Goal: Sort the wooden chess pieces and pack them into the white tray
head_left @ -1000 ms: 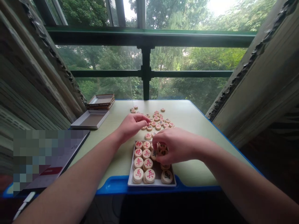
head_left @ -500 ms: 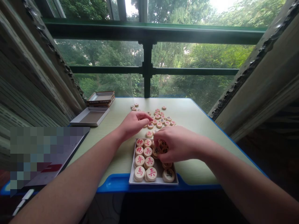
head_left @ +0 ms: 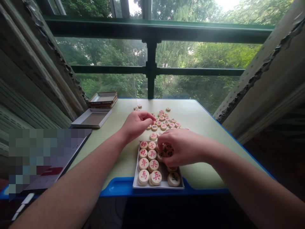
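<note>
A shallow white box (head_left: 135,171) of round wooden Chinese chess pieces stands at the table's near edge. Red-marked pieces (head_left: 152,155) fill its left columns in stacks. My right hand (head_left: 182,147) reaches over the box's right side, thumb and fingers closed around a black-marked Chinese chess piece (head_left: 161,155) in the third column. Part of the right columns is hidden under it. Beyond the box, my left hand (head_left: 137,124) is curled at the edge of the loose pieces (head_left: 163,127). Its thumb and fingertips are pinched together; what lies between them is hard to see.
An empty shallow box lid (head_left: 105,118) and stacked brown-edged boxes (head_left: 103,99) lie at the table's back left. A laptop-like dark panel (head_left: 78,140), partly blurred out, is at the left. Curtains (head_left: 264,79) hang on both sides of the window.
The view has shifted slightly. Both hands keep nearly the same places, the right at the box's third column and the left beside the loose pieces.
</note>
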{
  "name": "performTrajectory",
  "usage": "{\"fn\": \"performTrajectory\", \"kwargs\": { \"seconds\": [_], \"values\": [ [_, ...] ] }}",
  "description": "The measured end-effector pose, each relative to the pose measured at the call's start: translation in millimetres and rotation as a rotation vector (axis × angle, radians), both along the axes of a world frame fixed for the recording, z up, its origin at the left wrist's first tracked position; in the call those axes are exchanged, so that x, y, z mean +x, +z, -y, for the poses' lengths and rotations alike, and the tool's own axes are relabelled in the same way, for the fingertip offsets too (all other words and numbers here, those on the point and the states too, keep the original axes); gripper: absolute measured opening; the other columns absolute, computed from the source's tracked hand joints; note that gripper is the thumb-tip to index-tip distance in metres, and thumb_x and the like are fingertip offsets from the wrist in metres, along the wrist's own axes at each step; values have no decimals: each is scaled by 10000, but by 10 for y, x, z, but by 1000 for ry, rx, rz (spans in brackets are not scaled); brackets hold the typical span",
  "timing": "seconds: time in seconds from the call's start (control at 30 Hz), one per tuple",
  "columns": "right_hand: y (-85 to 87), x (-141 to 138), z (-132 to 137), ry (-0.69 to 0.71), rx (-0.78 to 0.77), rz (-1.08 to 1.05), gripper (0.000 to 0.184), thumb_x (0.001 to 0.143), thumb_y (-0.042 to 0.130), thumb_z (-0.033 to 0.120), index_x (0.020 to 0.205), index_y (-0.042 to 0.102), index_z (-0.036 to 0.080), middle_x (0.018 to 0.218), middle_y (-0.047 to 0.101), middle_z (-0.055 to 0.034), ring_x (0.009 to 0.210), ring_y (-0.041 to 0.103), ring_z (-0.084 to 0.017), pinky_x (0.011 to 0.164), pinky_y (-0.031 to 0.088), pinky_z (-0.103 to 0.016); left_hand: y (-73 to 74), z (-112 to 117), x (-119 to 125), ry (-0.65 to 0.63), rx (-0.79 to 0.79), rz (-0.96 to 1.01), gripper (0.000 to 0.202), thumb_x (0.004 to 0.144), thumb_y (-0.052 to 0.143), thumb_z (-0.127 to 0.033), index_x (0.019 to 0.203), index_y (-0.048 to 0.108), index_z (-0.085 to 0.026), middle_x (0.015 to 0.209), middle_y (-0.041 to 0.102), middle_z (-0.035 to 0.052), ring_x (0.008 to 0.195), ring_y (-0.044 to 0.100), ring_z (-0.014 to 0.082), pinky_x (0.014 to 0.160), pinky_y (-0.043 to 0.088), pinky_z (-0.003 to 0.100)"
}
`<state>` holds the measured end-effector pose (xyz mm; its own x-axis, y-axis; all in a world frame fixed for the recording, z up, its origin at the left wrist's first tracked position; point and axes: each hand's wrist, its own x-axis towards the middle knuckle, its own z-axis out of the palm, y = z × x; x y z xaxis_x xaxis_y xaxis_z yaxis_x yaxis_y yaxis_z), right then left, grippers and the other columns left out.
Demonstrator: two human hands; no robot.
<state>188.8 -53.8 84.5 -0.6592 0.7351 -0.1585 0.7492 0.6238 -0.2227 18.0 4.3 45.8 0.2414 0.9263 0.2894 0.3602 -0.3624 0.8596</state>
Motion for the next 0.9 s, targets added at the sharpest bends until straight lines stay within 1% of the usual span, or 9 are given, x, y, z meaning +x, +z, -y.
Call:
{"fn": "performTrajectory", "kwargs": {
  "seconds": [0.23,0.37,0.47,0.6,0.73,0.8,0.9],
  "values": [
    [4,37,-30,40,-40,-53,192,668,595,291,827,643,194,737,620,-16,633,494,-127,543,311,-223,17,13,9,15,-4,20,222,632,510,-194,722,701,-125,672,680,35,664,601,152,603,475,241],
    [-19,72,-98,-42,38,-91,221,695,566,254,878,669,186,675,588,-16,562,444,-107,517,285,-219,11,17,4,20,3,1,231,637,503,-197,731,701,-124,673,680,35,657,600,150,588,473,237],
    [-54,83,-150,-70,60,-96,208,700,560,233,856,693,197,634,570,-7,540,422,-98,517,279,-216,4,13,-3,18,3,-14,245,641,499,-203,747,705,-124,674,682,35,637,596,146,577,470,236],
    [-95,93,-188,-39,33,-111,201,698,568,208,844,707,205,600,551,7,523,412,-88,519,282,-213,3,8,-10,7,9,-18,251,644,499,-204,757,709,-124,678,684,37,645,597,145,591,471,237],
    [-86,107,-179,-16,41,-144,217,701,578,191,878,704,190,576,528,17,507,393,-80,512,273,-213,12,13,-12,2,10,-5,243,641,500,-196,746,707,-124,675,683,38,650,599,146,600,472,238],
    [-65,101,-153,18,31,-159,207,701,588,185,872,704,177,591,543,12,512,397,-78,513,276,-212,18,19,-8,3,6,4,239,639,502,-194,741,706,-122,673,682,39,649,598,146,596,470,237],
    [-38,71,-103,88,-33,-163,167,698,611,192,831,710,169,628,590,-5,537,438,-85,527,304,-213,22,23,1,10,-2,5,230,636,510,-200,732,705,-122,671,680,40,651,595,147,584,464,234]
  ]
}}
